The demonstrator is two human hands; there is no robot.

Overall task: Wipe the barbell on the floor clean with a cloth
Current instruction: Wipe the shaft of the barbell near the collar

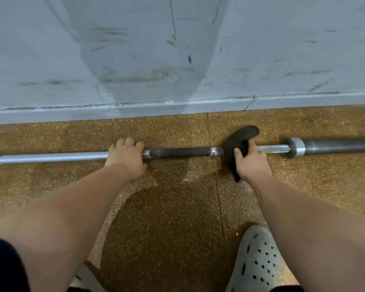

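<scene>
A long steel barbell (51, 158) lies left to right across the brown speckled floor, close to the wall. Its middle stretch is dark and knurled, and a collar and dark sleeve (333, 146) sit at the right. My left hand (126, 158) grips the shaft just left of the knurled part. My right hand (251, 163) presses a dark cloth (239, 142) around the shaft, left of the collar. The cloth hangs over both sides of the bar.
A scuffed grey wall (177, 49) with a low skirting runs just behind the bar. My grey perforated clog (259, 262) rests on the floor at the lower right. Floor seams run toward me between my arms.
</scene>
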